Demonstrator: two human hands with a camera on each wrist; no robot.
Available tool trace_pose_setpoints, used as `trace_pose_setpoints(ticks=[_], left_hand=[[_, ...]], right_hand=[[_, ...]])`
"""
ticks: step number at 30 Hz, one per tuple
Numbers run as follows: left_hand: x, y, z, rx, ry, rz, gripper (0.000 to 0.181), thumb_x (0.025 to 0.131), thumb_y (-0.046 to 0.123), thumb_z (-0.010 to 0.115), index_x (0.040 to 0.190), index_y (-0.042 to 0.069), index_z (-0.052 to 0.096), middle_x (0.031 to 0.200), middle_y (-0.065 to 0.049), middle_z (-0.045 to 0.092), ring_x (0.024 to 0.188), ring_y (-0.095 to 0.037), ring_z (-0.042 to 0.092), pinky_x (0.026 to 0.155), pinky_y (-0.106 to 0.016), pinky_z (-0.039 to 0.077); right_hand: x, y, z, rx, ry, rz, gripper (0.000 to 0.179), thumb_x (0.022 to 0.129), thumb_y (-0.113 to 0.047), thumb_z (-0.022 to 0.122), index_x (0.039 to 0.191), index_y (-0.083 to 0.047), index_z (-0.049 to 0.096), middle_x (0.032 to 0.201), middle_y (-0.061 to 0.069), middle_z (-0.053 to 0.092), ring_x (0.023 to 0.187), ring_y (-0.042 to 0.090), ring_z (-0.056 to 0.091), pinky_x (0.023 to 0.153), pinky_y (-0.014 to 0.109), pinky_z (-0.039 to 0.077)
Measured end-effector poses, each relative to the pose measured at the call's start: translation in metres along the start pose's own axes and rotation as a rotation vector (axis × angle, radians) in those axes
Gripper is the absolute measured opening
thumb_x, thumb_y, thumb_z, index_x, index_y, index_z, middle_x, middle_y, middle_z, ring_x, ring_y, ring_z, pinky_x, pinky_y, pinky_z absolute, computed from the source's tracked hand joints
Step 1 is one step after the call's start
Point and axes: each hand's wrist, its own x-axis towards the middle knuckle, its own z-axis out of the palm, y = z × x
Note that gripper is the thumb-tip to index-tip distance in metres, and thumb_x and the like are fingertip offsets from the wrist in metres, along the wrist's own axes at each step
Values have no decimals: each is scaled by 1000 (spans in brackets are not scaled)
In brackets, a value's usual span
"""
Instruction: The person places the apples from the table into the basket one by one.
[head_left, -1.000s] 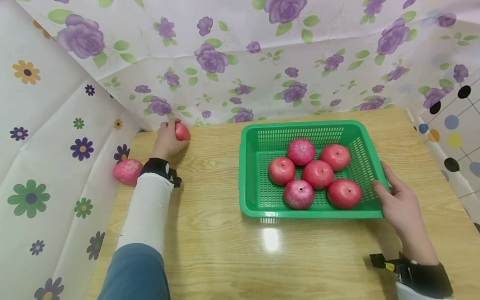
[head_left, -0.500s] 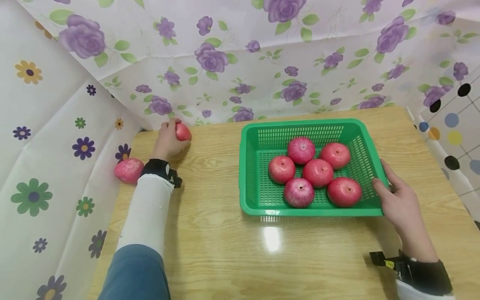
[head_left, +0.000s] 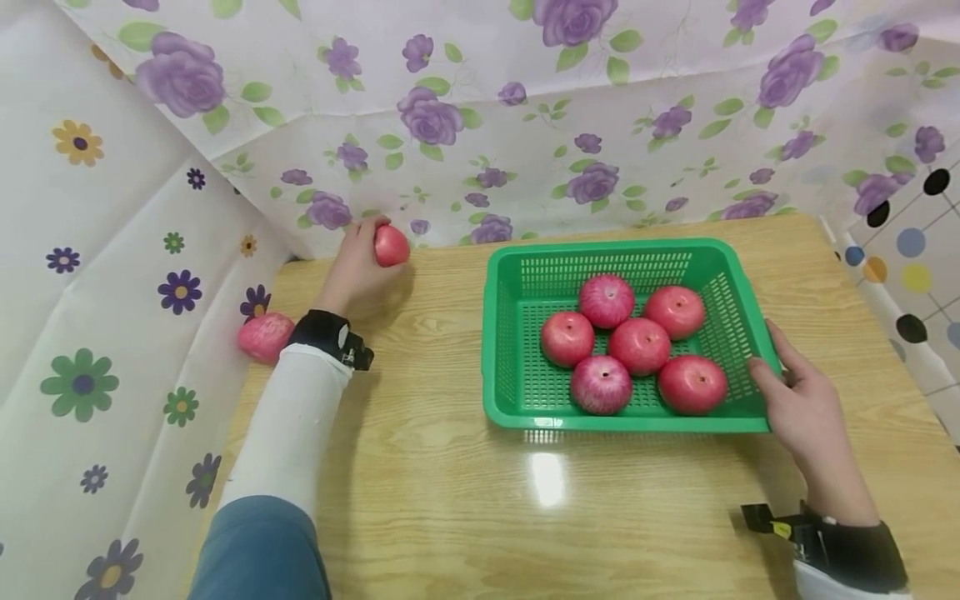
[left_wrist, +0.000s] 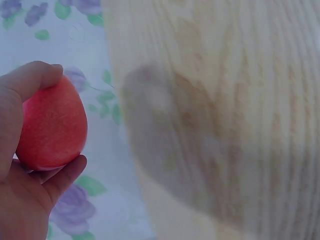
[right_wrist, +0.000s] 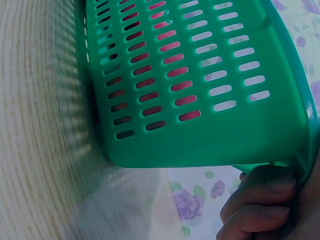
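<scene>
My left hand (head_left: pixel 363 260) holds a smooth red apple (head_left: pixel 392 245) near the back left of the table. In the left wrist view, thumb and fingers grip the apple (left_wrist: pixel 56 125) from its sides, and a shadow lies on the wood apart from it. A green plastic basket (head_left: pixel 491 333) stands right of centre with several red and pink apples inside, one of them a streaked pink apple (head_left: pixel 602 385) at the front. On the basket's right side, my right hand (head_left: pixel 806 408) grips the rim. The right wrist view shows curled fingers (right_wrist: pixel 260 205) under the basket's rim (right_wrist: pixel 305 95).
A mottled pink fruit (head_left: pixel 266 337) lies at the table's left edge, against the flowered left wall covering (head_left: pixel 135 275). Behind the wooden table (head_left: pixel 450 500) hangs a sheet with purple roses (head_left: pixel 480 92). Dotted tile covering (head_left: pixel 918 250) borders the right side.
My left hand has moved right and slightly back, carrying the apple up off the table. The right hand stays on the basket, which has barely shifted in view.
</scene>
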Motion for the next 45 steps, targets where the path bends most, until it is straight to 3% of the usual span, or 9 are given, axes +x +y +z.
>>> trace_pose_setpoints(ticks=[5, 14, 22, 30, 36, 41, 45], left_hand=[[2, 27, -5, -21, 18, 101, 83, 80, 29, 79, 147, 13, 35, 145, -14, 38, 127, -28, 41, 104, -50, 41], [-6, 98, -11, -29, 24, 331, 83, 74, 27, 84, 143, 13, 40, 140, -11, 41, 122, -23, 44, 99, -46, 45], [-12, 147, 1, 15, -56, 546, 79, 75, 29, 80, 142, 17, 42, 137, -7, 39, 120, -21, 44, 97, -43, 47], [-12, 179, 20, 142, -116, 757, 72, 78, 33, 77, 140, 16, 44, 138, -7, 39, 123, -22, 39, 102, -44, 41], [-14, 192, 36, 223, -157, 788, 69, 78, 33, 77, 139, 21, 45, 140, -7, 39, 129, -24, 33, 106, -49, 35], [-15, 199, 51, 271, -264, 785, 71, 79, 25, 78, 141, 20, 44, 143, -8, 37, 130, -25, 33, 108, -45, 35], [-16, 199, 67, 374, -323, 781, 70, 79, 21, 80, 140, 22, 45, 145, -9, 35, 133, -24, 31, 112, -43, 31]], right_hand=[[0, 0, 1, 1, -3, 0, 56, 103, -49, 43, 152, -47, 17, 128, 29, 53, 76, 16, 56, 51, 27, 51], [1, 2, 0, -11, 12, -17, 56, 103, -49, 43, 153, -46, 18, 115, 25, 57, 68, 15, 56, 48, 28, 49], [1, 0, 0, -21, 6, -22, 58, 103, -49, 43, 154, -43, 17, 132, 28, 51, 78, 19, 55, 50, 27, 50], [2, 0, 0, -10, 0, -32, 59, 102, -50, 43, 155, -41, 17, 139, 29, 48, 84, 23, 55, 52, 28, 51], [3, 0, -1, 2, 2, -48, 59, 102, -50, 43, 155, -41, 18, 132, 27, 53, 76, 17, 58, 51, 29, 51], [2, 0, -2, 2, 4, -46, 57, 102, -50, 43, 154, -44, 17, 132, 27, 53, 75, 15, 58, 51, 29, 51], [1, 0, -2, 14, 6, -51, 58, 103, -49, 43, 154, -43, 18, 130, 28, 54, 73, 14, 59, 50, 29, 52]])
